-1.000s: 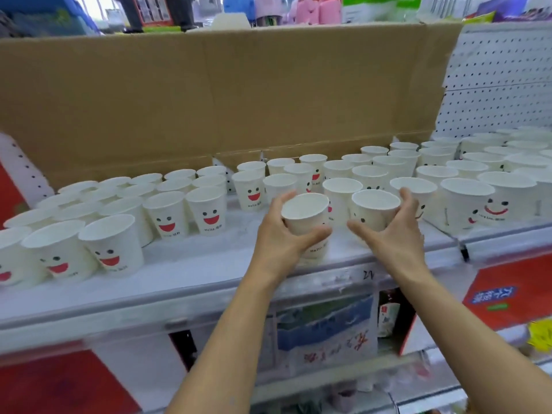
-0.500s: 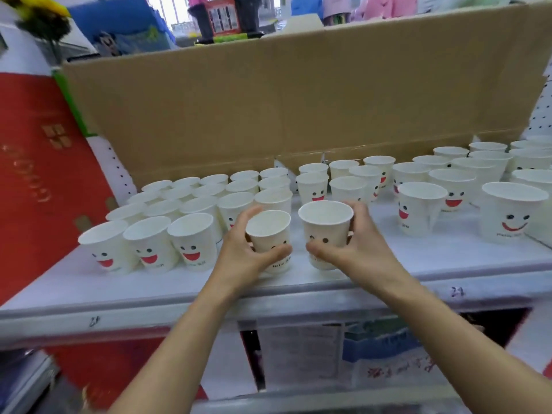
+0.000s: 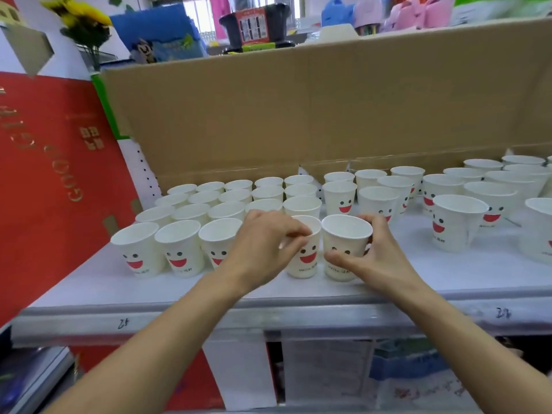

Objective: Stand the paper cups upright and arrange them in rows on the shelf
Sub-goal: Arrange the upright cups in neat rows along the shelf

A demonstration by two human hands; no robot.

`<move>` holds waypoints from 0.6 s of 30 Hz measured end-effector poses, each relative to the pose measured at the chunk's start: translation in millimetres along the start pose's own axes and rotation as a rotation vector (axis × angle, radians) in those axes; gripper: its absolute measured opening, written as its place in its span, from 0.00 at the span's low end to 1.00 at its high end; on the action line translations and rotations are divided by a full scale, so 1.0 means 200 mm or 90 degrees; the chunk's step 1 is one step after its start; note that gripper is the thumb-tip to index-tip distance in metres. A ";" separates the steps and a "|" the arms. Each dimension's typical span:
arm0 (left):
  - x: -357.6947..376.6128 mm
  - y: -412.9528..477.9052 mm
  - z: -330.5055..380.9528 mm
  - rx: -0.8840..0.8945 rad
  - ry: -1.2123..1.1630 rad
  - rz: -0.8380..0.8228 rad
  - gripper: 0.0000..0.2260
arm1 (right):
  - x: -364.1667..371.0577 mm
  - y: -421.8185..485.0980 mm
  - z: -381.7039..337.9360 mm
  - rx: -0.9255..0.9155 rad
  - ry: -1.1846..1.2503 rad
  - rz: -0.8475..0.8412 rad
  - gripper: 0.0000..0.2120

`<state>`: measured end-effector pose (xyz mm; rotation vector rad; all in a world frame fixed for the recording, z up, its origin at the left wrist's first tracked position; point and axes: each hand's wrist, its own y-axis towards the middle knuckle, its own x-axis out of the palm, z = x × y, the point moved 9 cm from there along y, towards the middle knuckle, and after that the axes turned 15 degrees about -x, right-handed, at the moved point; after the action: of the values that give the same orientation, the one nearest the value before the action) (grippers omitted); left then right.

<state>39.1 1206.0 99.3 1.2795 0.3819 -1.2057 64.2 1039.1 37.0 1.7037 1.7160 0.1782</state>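
Two hands are working near the front of the white shelf (image 3: 298, 312): the left hand (image 3: 263, 249) is curling its fingers and thumb round the rim of one upright paper cup (image 3: 307, 258), and the right hand (image 3: 379, 261) is clasping a second cup (image 3: 346, 237) just beside it, thumb in front and fingers behind. Both are standing on the shelf at the right end of the front row (image 3: 179, 249), which is heading neat rows of smiley-faced cups before a cardboard box (image 3: 328, 109), while looser cups (image 3: 457, 222) are standing further right.
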 end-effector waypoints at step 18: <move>-0.08 0.07 -0.19 -0.057 0.028 -0.125 0.06 | 0.14 0.06 -0.02 -0.003 0.007 -0.078 0.29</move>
<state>58.0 1243.5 106.5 1.2145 0.5985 -1.3113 75.6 1068.9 36.4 1.5912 1.8206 0.1359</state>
